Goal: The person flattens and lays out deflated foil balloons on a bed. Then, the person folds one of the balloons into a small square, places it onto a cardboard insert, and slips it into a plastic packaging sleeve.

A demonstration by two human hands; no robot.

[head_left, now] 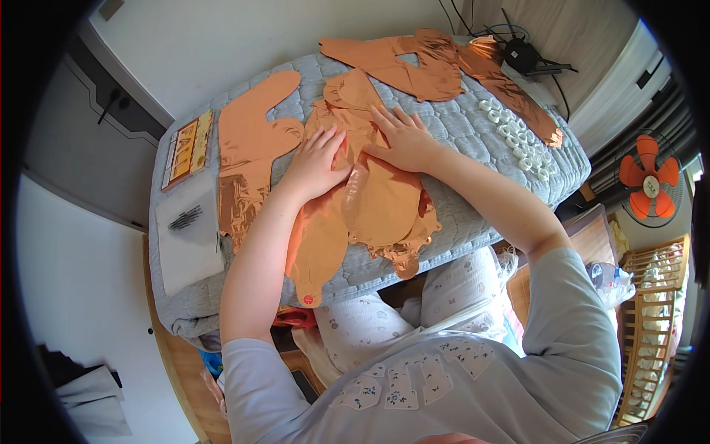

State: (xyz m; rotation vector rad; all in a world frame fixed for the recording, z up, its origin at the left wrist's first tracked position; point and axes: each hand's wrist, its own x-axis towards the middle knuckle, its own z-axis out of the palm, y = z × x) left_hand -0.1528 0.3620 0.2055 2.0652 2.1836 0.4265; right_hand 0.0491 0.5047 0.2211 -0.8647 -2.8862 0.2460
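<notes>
Both my hands press flat on a stack of flattened rose-gold foil balloons (384, 203) lying on a grey quilted mattress (458, 126). My left hand (318, 159) rests palm down on the left side of the stack, fingers spread. Just to its right, my right hand (399, 137) lies palm down with fingers apart near the stack's top edge. Neither hand grips anything. One balloon's tail with a red valve (308, 299) hangs over the mattress's front edge.
Another flat foil balloon (251, 148) lies to the left, more (436, 63) at the far edge. White plastic rings (518, 137) sit in a cluster at right. A white sheet (188, 233) and a printed card (188, 148) lie at left. An orange fan (648, 181) and a wooden crib (654, 325) stand to the right.
</notes>
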